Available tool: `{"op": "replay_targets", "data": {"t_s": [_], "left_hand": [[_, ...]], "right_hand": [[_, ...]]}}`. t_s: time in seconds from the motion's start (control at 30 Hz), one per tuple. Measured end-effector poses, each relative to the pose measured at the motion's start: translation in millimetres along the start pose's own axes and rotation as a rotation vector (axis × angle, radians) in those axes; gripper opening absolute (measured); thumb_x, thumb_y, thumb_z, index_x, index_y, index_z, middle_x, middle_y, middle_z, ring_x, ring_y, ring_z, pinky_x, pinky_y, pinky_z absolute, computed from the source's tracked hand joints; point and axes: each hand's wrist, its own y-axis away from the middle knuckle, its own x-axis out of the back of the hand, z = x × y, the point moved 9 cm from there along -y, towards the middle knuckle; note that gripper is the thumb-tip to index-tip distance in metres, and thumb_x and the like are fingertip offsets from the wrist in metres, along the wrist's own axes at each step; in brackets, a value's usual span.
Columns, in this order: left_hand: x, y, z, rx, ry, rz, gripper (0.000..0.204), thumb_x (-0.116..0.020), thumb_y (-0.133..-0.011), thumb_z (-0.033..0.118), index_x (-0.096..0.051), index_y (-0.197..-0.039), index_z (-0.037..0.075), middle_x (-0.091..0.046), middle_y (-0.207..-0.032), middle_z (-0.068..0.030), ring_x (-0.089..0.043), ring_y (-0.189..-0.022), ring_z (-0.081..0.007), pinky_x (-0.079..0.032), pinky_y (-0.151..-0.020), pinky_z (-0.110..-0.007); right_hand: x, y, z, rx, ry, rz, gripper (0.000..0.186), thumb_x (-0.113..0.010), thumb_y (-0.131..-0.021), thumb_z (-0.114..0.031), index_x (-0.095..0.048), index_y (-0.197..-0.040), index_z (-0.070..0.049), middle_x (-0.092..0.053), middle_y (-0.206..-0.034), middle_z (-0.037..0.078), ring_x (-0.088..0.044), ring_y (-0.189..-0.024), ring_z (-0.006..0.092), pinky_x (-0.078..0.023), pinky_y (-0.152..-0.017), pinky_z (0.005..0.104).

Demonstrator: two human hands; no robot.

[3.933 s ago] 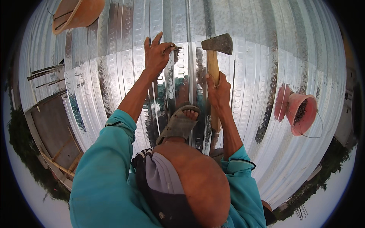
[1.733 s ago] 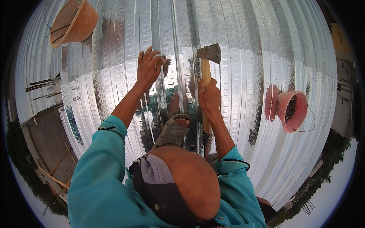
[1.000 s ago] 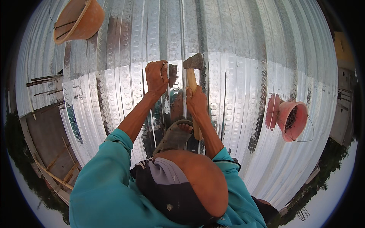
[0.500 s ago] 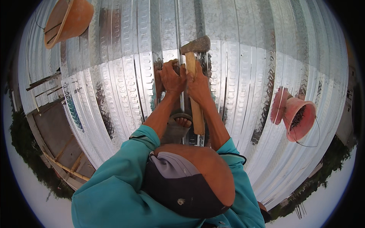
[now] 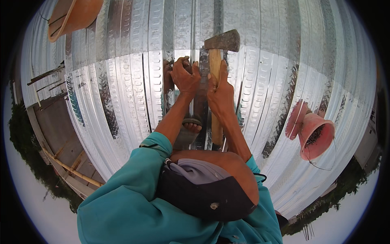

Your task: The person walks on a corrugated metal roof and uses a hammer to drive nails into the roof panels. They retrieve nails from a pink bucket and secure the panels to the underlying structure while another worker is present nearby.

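Note:
My right hand (image 5: 221, 96) is wrapped round the wooden handle of an axe (image 5: 215, 65). Its rusty wedge-shaped head points away from me, just off the ribbed metal sheet (image 5: 260, 81). To the left, my left hand (image 5: 186, 79) rests low over the sheet beside a raised rib, fingers curled in and thumb close to them. Whatever those fingers may pinch is too small or hidden to make out. A narrow gap of sheet separates this hand from the axe. My foot in a sandal (image 5: 191, 127) stands on the sheet nearer to me.
A pink bucket (image 5: 310, 144) with many thin dark pieces, apparently nails, lies tilted on the right. An orange bucket (image 5: 77, 16) stands at the far left. On the left, past the sheet's edge, are bamboo poles (image 5: 69, 166) and a drop to a lower level.
My right hand has shifted the axe right and slightly farther away, opening a gap from my left hand. My left hand stays at nearly the same spot.

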Motion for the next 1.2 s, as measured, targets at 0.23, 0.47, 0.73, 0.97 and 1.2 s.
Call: {"op": "replay_targets", "data": {"t_s": [0.23,0.47,0.73,0.97,1.2], "left_hand": [[-3,3,-6,-0.079,0.002,-0.027,0.044,-0.071,-0.084,0.025,-0.058,-0.121,0.006,-0.06,-0.106,-0.0095,-0.057,-0.103,-0.0307,-0.038,-0.095,-0.046],[-4,12,-6,-0.049,-0.031,-0.096,0.044,-0.069,-0.086,0.025,-0.056,-0.122,0.003,-0.06,-0.111,-0.0116,-0.055,-0.109,-0.0319,-0.035,-0.098,-0.048],[-4,6,-1,-0.041,-0.051,-0.126,0.043,-0.069,-0.086,0.024,-0.056,-0.122,0.003,-0.061,-0.111,-0.012,-0.055,-0.11,-0.032,-0.034,-0.1,-0.049],[6,3,3,-0.072,-0.019,-0.081,0.042,-0.07,-0.086,0.019,-0.055,-0.123,0.006,-0.06,-0.109,-0.0109,-0.057,-0.107,-0.0314,-0.037,-0.096,-0.048],[29,-49,57,-0.527,-0.167,-0.22,0.03,-0.07,-0.083,0.012,-0.07,-0.113,0.014,-0.061,-0.115,-0.0079,-0.059,-0.11,-0.0286,-0.042,-0.094,-0.044]], "right_hand": [[-38,-17,8,0.016,0.483,-0.234,0.066,-0.049,-0.103,-0.028,-0.023,-0.158,-0.003,-0.066,-0.095,0.031,-0.068,-0.083,0.0482,-0.055,-0.076,0.0543],[-49,-4,18,0.036,0.622,-0.173,0.069,-0.052,-0.103,-0.03,-0.021,-0.158,-0.004,-0.065,-0.093,0.033,-0.067,-0.076,0.048,-0.055,-0.068,0.0548],[-39,-8,7,0.122,0.571,-0.161,0.066,-0.053,-0.101,-0.029,-0.026,-0.155,-0.001,-0.066,-0.088,0.03,-0.068,-0.077,0.0494,-0.054,-0.068,0.056],[20,27,-21,0.216,0.136,0.18,0.061,-0.054,-0.104,-0.025,-0.028,-0.156,-0.004,-0.066,-0.075,0.028,-0.067,-0.067,0.046,-0.05,-0.057,0.0493],[-8,54,33,0.194,0.406,0.254,0.066,-0.055,-0.102,-0.023,-0.025,-0.16,-0.011,-0.068,-0.089,0.029,-0.069,-0.076,0.0451,-0.054,-0.065,0.0516]]}}
